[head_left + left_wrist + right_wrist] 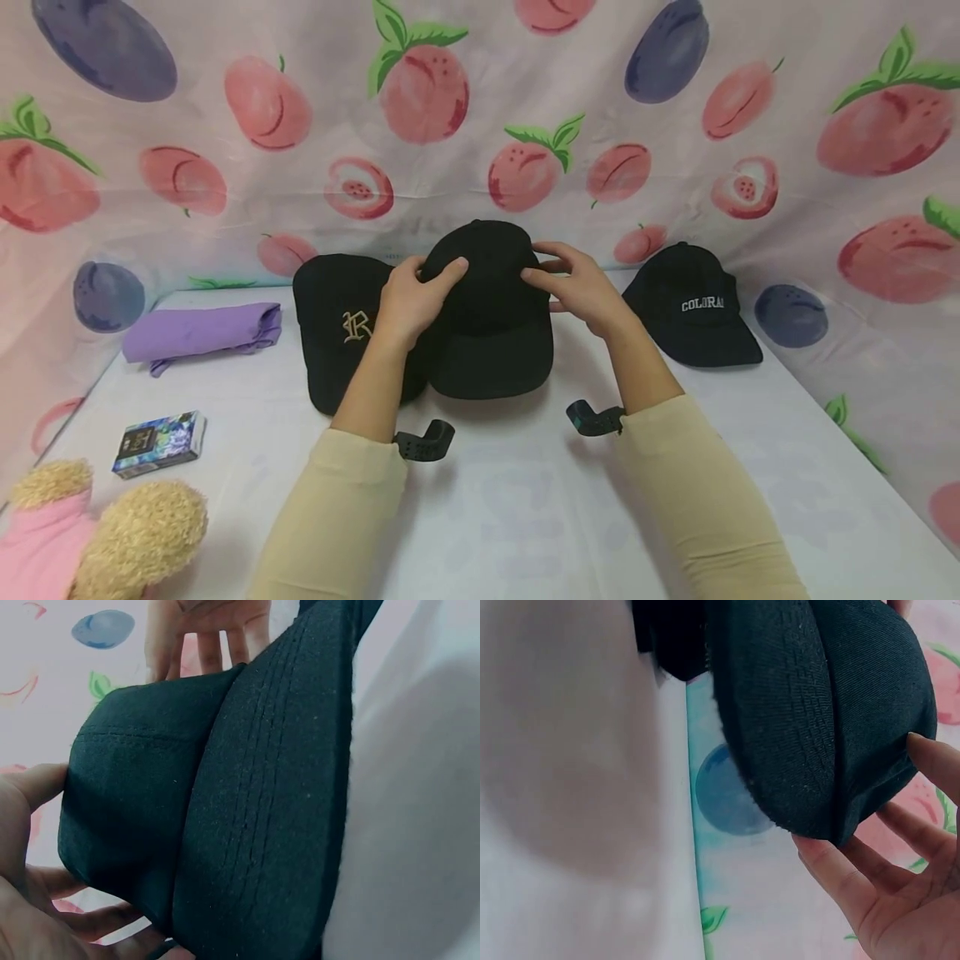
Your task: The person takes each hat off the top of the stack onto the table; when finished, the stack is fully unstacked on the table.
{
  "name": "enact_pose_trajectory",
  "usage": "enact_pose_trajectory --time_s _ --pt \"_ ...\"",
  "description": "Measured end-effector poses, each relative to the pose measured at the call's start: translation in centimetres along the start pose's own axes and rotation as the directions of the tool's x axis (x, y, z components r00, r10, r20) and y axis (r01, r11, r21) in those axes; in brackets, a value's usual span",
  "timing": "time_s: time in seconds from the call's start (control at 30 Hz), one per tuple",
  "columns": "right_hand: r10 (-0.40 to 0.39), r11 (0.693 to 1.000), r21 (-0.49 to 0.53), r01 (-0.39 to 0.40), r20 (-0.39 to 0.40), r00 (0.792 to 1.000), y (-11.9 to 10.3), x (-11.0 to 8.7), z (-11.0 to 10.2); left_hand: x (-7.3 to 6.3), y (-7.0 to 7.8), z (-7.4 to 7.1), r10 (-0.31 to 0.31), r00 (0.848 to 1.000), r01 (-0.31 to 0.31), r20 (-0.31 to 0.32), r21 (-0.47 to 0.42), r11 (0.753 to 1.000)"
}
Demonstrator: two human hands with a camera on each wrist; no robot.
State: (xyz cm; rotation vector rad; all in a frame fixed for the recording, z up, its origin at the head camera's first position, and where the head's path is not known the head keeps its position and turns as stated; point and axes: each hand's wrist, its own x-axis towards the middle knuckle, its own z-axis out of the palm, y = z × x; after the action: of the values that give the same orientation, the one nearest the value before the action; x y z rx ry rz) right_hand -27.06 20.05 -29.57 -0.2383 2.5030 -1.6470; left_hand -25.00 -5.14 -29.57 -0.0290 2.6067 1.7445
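Observation:
A plain black baseball cap point(491, 287) is held up in the middle of the head view, its brim toward me and its crown tilted back. My left hand point(411, 307) holds its left side, thumb on the front of the crown and the other fingers behind. On the opposite side my right hand point(583, 290) grips the cap's edge, thumb in front, fingers at the back; the right wrist view shows the thumb pressing the crown point(885, 697). Stitched rows run along the brim point(262, 780). Partly behind the left hand rests a black cap with a gold R point(330, 287).
A black cap with white lettering point(682, 287) sits at the right back. Along the left lie a folded purple cloth point(202, 327) and a small patterned box point(159, 444). A curly plush toy in pink point(146, 533) occupies the near left corner. Fruit-print fabric point(450, 179) hangs behind the white table point(517, 508).

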Motion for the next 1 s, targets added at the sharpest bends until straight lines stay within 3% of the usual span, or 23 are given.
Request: enact_pose_trajectory --time_s 0.37,0.67,0.83,1.0 --pt "0.033 0.999 -0.015 -0.033 -0.012 0.999 1.9 0.0 -1.1 1.1 -0.8 2.2 -0.048 0.998 0.048 0.042 -0.005 0.999" --pt "0.057 0.998 -0.001 -0.057 -0.039 0.998 3.2 -0.3 -2.6 1.9 -0.2 4.2 -0.076 0.995 0.076 0.069 0.007 0.997" --pt "0.045 0.999 -0.008 -0.045 -0.024 0.999 3.6 0.1 -2.8 2.2 -0.6 4.8 -0.099 0.993 0.099 0.059 0.010 0.995" --pt "0.052 0.998 -0.022 -0.052 -0.024 0.998 4.3 0.2 -3.4 2.4 -1.0 5.9 -0.084 0.996 0.083 0.043 0.023 0.996"
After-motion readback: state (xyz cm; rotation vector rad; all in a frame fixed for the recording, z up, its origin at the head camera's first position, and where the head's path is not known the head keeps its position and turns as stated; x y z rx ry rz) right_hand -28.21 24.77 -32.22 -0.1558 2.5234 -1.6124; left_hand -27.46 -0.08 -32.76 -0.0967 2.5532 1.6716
